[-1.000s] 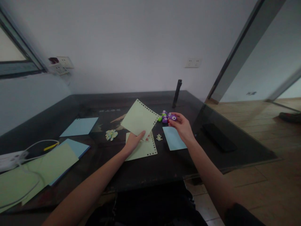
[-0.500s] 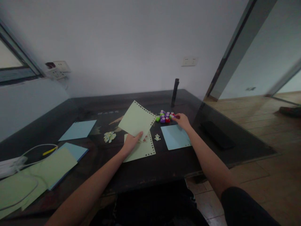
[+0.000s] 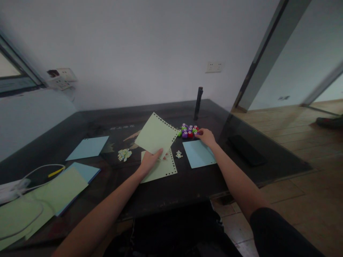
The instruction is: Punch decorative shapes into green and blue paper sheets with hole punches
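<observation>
A pale green sheet of paper (image 3: 154,134) with holes punched along its edges is in my left hand (image 3: 150,162), thumb on top and fingers underneath. It is lifted at an angle over a second green sheet (image 3: 158,175), also holed along its edge. My right hand (image 3: 207,136) pinches a small purple craft punch (image 3: 198,133) at the right end of a cluster of craft punches (image 3: 184,134) in purple, green and red with round white tops. Below that hand lies a light blue sheet (image 3: 198,155). A small heap of paper bits (image 3: 179,154) sits between the sheets.
A larger heap of paper bits (image 3: 124,155) lies left of the held sheet. Blue paper (image 3: 88,147) and a stack of green paper (image 3: 64,189) with a white cable are on the left. A black post (image 3: 198,103) stands at the back; a black flat object (image 3: 246,150) lies right.
The view has shifted slightly. Both hands stay nearly where they were, the left with the green sheet, the right at the purple craft punch.
</observation>
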Demonstrator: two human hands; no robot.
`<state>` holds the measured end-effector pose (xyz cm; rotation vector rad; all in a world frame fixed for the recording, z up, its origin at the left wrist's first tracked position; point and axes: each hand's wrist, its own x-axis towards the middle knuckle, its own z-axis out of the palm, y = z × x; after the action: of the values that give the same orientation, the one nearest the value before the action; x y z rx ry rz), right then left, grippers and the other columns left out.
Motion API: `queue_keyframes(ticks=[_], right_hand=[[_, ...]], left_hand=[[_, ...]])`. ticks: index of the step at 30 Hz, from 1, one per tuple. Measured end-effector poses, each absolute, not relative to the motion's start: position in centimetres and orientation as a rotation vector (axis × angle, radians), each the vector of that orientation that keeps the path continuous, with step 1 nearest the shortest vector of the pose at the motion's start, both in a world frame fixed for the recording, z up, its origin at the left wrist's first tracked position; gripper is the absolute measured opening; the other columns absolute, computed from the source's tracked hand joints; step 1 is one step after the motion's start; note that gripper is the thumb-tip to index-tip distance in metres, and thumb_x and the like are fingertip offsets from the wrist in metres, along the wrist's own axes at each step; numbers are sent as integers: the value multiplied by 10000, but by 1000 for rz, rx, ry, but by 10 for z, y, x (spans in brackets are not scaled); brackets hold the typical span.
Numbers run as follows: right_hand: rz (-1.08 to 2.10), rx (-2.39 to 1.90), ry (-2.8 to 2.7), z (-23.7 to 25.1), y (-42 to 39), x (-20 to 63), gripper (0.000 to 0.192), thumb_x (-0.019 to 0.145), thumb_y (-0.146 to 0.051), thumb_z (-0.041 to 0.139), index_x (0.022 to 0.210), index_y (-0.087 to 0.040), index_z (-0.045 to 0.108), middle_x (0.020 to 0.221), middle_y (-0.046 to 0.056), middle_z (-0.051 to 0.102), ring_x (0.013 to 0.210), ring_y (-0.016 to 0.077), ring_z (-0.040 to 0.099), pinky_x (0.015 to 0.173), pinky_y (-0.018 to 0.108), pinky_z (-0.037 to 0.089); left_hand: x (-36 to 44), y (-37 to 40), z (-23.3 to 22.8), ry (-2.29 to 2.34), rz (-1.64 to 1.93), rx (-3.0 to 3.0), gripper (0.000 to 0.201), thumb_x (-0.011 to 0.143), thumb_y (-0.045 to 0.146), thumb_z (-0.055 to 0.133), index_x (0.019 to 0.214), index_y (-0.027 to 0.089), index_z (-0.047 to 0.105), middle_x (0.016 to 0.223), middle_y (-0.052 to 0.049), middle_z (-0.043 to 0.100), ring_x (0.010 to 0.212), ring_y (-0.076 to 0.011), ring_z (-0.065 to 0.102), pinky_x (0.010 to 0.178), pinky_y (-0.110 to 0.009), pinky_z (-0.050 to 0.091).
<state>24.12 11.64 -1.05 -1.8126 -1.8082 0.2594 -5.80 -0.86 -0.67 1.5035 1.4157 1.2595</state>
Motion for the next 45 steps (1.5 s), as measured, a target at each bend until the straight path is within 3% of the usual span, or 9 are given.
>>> queue_keyframes(ticks=[8, 16, 20, 23, 28, 34, 38, 45], right_hand=[[163, -1853, -1830, -11, 116, 241, 259, 741, -358, 667, 950, -206, 674, 909, 67, 663, 844, 210, 591, 710, 322, 429], [130, -1850, -1829, -5, 110, 238, 240, 740, -326, 680, 941, -197, 667, 933, 81, 657, 902, 236, 584, 762, 355, 431], [86, -1683, -1772, 12, 101, 231, 211, 742, -324, 675, 902, -187, 670, 944, 98, 653, 925, 245, 580, 817, 387, 434], [284, -1404, -1725, 26, 91, 216, 182, 764, -325, 646, 855, -169, 670, 908, 86, 670, 852, 209, 603, 821, 364, 450], [1013, -1127, -1671, 33, 71, 184, 273, 838, -402, 523, 862, -168, 662, 777, 48, 684, 687, 163, 622, 665, 315, 498], [1187, -1105, -1598, 22, 65, 174, 198, 703, -321, 681, 800, -156, 630, 724, 33, 680, 647, 152, 616, 653, 320, 507], [1280, -1083, -1532, 17, 66, 177, 164, 667, -270, 705, 740, -154, 613, 682, 32, 672, 590, 140, 600, 633, 318, 502], [1358, -1139, -1518, 19, 62, 178, 202, 644, -297, 733, 724, -158, 611, 692, 43, 666, 617, 144, 598, 615, 296, 489]], left_hand=[[-58, -8, -7, 1459, 1318, 1486, 293, 726, 355, 624, 937, 160, 677, 1029, -94, 707, 1143, -253, 567, 1037, -419, 381], [-56, -12, -1, 1421, 1288, 1414, 325, 692, 387, 660, 873, 118, 676, 856, -115, 731, 994, -280, 639, 879, -409, 492], [-57, -12, 2, 1439, 1258, 1429, 316, 671, 399, 677, 812, 117, 685, 742, -95, 727, 824, -260, 675, 756, -356, 524], [-59, -11, 3, 1447, 1143, 1485, 292, 699, 409, 648, 724, 120, 689, 630, -76, 703, 621, -217, 653, 604, -296, 508], [-60, -11, 6, 1456, 1086, 1575, 289, 717, 400, 627, 626, 128, 665, 543, -53, 659, 504, -164, 581, 503, -242, 433], [-59, -12, 7, 1427, 1062, 1586, 317, 694, 443, 651, 687, 127, 648, 560, -28, 632, 491, -140, 534, 472, -226, 384], [-64, -8, 6, 1341, 1152, 1556, 383, 725, 500, 602, 796, 127, 650, 626, -15, 624, 529, -133, 526, 484, -224, 383], [-75, 0, 8, 1312, 1325, 1479, 301, 759, 440, 588, 768, 143, 633, 587, 18, 546, 508, -97, 474, 504, -214, 388]])
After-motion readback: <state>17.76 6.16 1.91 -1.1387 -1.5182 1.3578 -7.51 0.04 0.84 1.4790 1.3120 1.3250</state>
